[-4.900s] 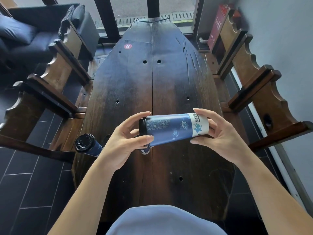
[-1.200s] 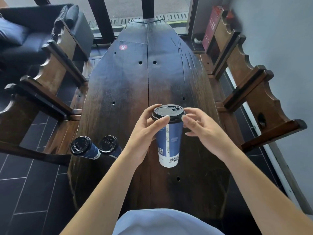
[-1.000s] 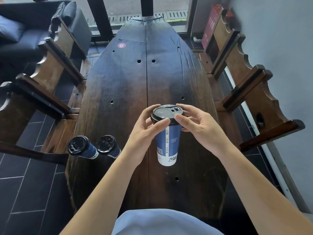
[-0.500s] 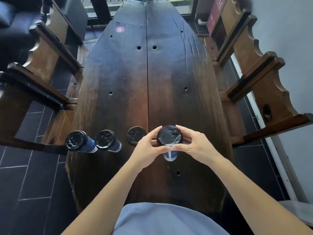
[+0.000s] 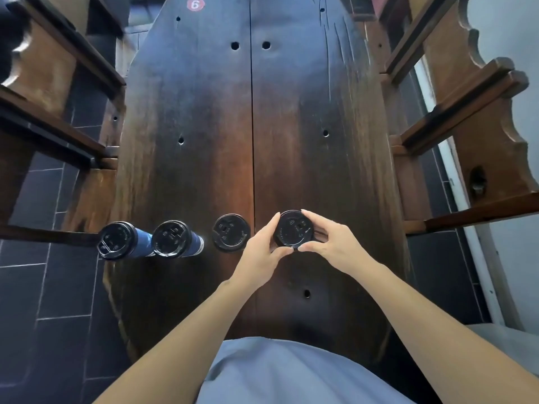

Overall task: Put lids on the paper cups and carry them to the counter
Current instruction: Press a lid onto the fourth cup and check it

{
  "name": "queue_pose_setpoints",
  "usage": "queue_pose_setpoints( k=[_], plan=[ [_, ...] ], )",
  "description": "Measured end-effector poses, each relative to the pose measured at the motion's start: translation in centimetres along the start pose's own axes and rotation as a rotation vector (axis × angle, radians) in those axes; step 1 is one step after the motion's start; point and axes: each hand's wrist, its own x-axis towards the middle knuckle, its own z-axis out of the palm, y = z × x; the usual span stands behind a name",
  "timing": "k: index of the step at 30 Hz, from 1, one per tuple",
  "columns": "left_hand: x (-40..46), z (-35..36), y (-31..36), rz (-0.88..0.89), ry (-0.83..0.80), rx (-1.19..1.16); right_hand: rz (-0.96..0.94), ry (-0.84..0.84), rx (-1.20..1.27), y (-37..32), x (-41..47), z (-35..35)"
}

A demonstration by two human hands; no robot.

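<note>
- Both bare forearms reach forward from the near edge of the view, converging over the dark wooden table (image 5: 291,112) so that the two hands meet around one cup.
- The left hand (image 5: 259,258) comes in from the near left, wrist roughly straight, its thumb and fingers curled around the left and near rim of the black lid (image 5: 294,228); the index finger points up along the lid's left edge.
- The right hand (image 5: 335,246) mirrors it from the near right, thumb at the near rim and fingers arched over the far right rim.
- Together the two hands pinch the lid's rim from opposite sides, and their thumb tips nearly touch at the near edge of the lid.
- The paper cup (image 5: 319,237) beneath this lid is almost wholly hidden from above; it sits just right of the table's centre seam. Whether its base rests on the wood cannot be told.
- To the left, in a rough row across the table, stand three more lidded cups: one (image 5: 231,235) just left of the seam and close to the left hand, a blue-sided one (image 5: 175,239) beyond it, and another blue one (image 5: 121,240) at the table's left edge.
- A red sticker (image 5: 194,4) marked 6 lies at the far end.
- Wooden benches (image 5: 478,118) flank the table on both sides.
</note>
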Motion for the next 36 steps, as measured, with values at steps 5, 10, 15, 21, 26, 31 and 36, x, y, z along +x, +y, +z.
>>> queue_pose_setpoints(
  k=[5,10,15,21,26,31,36],
  plan=[
    [0.9,0.6,-1.3,-0.031,-0.002,0.005,0.017,0.000,-0.005,1.0,0.9,0.5],
    [0.7,1.4,-1.7,-0.056,0.037,-0.019,0.017,0.003,-0.019,1.7,1.0,1.2],
    [1.0,1.9,-1.0,-0.054,0.044,0.048,0.032,0.041,-0.001,2.0,0.9,1.5],
    [1.5,1.7,-0.5,-0.038,0.022,0.139,0.077,0.070,-0.009,2.1,0.8,2.5],
    [1.2,1.5,-0.4,-0.060,0.039,0.152,0.085,0.042,0.025,1.7,0.5,2.4],
    [-0.4,1.2,-0.1,-0.096,0.049,0.061,0.084,0.120,0.120,1.2,-1.3,0.4],
    [-4.0,1.0,-0.7,-0.044,0.185,0.185,0.018,0.365,0.028,1.6,-5.3,0.1]
  ],
)
